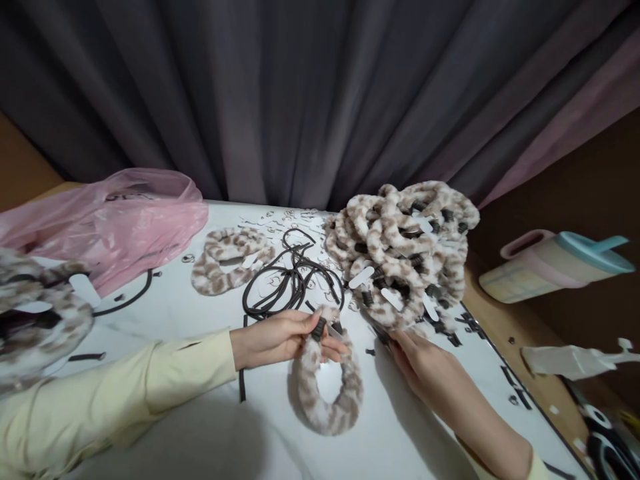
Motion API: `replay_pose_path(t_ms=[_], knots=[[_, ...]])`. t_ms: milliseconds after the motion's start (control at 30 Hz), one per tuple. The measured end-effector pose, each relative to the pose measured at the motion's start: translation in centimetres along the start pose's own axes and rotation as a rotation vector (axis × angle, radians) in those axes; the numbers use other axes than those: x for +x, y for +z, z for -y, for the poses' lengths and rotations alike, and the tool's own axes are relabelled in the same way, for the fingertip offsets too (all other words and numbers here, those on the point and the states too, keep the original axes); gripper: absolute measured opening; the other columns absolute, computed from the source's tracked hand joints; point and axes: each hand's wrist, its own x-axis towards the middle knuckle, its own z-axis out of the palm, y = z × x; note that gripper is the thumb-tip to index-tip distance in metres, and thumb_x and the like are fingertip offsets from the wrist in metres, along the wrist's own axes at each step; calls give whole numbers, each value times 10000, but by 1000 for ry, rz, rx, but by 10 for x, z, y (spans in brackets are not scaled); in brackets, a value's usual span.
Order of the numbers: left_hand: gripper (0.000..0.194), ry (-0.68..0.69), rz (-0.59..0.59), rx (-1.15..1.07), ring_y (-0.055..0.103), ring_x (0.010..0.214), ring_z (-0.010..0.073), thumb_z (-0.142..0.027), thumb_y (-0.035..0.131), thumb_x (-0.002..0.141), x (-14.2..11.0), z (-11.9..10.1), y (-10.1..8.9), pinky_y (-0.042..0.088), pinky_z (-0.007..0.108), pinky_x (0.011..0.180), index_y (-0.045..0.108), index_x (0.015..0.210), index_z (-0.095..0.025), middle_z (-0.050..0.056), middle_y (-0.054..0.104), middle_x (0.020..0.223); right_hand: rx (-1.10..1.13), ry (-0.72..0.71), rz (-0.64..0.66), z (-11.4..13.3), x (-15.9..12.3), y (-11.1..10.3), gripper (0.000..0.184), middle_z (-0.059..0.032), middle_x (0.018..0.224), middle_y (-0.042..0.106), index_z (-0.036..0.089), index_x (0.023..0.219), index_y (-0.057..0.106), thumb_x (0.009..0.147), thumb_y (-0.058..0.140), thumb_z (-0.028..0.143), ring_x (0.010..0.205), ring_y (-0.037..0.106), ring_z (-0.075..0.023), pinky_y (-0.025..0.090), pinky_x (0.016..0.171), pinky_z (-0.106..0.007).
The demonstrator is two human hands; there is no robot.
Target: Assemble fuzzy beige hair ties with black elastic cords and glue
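Note:
My left hand (pixel 290 339) pinches a fluffy brown-and-white spotted loop (pixel 330 410) by a black ribbed piece (pixel 319 329) at its top. The loop hangs down over the white table, and its upper part lies across my fingers. My right hand (pixel 410 360) is at the near edge of a heap of similar fluffy loops (pixel 395 230). Its fingers are closed around something dark and thin, mostly hidden, which I cannot make out. Behind my left hand lies a tangle of black cord (pixel 270 283).
A pink plastic bag (pixel 155 220) and more fluffy loops (pixel 70 327) are at the left. One spotted coil (pixel 215 267) lies behind the cord. Small metal rings (pixel 290 217) are scattered at the back. A tumbler (pixel 555 267), white bottle (pixel 565 360) and scissors (pixel 607 443) are at the right.

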Motion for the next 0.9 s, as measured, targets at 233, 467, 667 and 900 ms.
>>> replay_pose_path(t_ms=[233,467,667,900], knots=[[223,93,-98,-21,667,886,226,-295,615,829,1,2,1,426,373,917,601,875,-78,175,696,953,549,20,-23,22,10,-36,188,2,567,598,190,1048,457,924,332,255,444,565,-143,424,446,-226],[271,202,-214,69,625,933,220,-354,635,805,2,6,3,422,346,908,618,848,-86,124,688,897,655,28,-100,59,17,-27,181,-21,655,624,179,870,543,886,490,352,522,550,-120,420,466,-207],[318,189,-224,136,616,930,217,-389,603,823,2,8,4,430,330,874,641,878,-78,124,684,906,619,-10,-209,70,15,-12,254,39,497,498,164,713,554,888,490,337,406,396,-73,312,392,-186],[320,176,-201,173,616,957,220,-357,528,878,-1,7,7,436,324,864,648,948,-70,136,691,935,570,-93,-252,73,13,-9,285,55,487,431,173,643,483,904,464,286,396,335,-60,280,383,-179]])
